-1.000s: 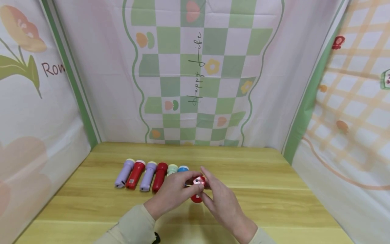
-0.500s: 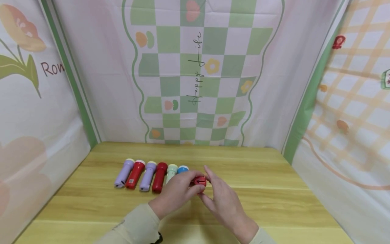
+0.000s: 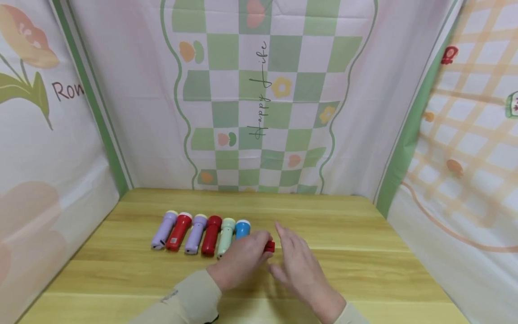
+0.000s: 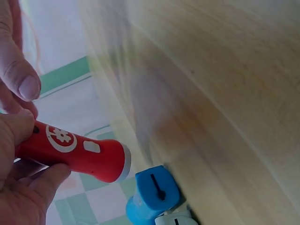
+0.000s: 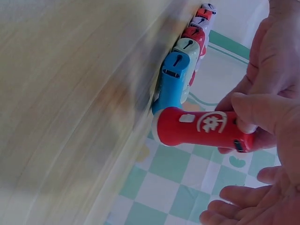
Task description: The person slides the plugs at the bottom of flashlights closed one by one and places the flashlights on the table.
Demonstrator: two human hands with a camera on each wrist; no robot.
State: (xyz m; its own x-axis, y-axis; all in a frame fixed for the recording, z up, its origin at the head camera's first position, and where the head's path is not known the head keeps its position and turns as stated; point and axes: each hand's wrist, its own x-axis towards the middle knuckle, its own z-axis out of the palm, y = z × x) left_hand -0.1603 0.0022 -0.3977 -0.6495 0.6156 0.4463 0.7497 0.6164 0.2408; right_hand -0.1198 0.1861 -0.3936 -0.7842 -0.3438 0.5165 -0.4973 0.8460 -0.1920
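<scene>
My left hand (image 3: 243, 260) grips a red flashlight (image 4: 101, 157) near its tail end, thumb and fingers round the body. In the left wrist view its white-rimmed head hangs above the table, and a white printed emblem shows on the side. Just to the right, my right hand (image 3: 301, 267) is spread with fingers nearly straight, apart from the flashlight. The right wrist view has these loose fingers (image 5: 236, 197) below the flashlight. Closest to the held one lies a blue flashlight (image 3: 243, 228), partly hidden by my left hand in the head view.
Left of the blue one, a row runs across the wooden table (image 3: 344, 234): a pale green flashlight (image 3: 227, 234), a dark red one (image 3: 212, 236), a purple one (image 3: 196, 234), a white-rimmed red one (image 3: 179, 231) and another purple one (image 3: 164, 230). Printed cloth (image 3: 145, 135) hangs behind.
The red flashlight has turned and lowered in my left hand, which moved slightly right. My right hand has drawn a little away from it. More of the blue and green flashlights shows.
</scene>
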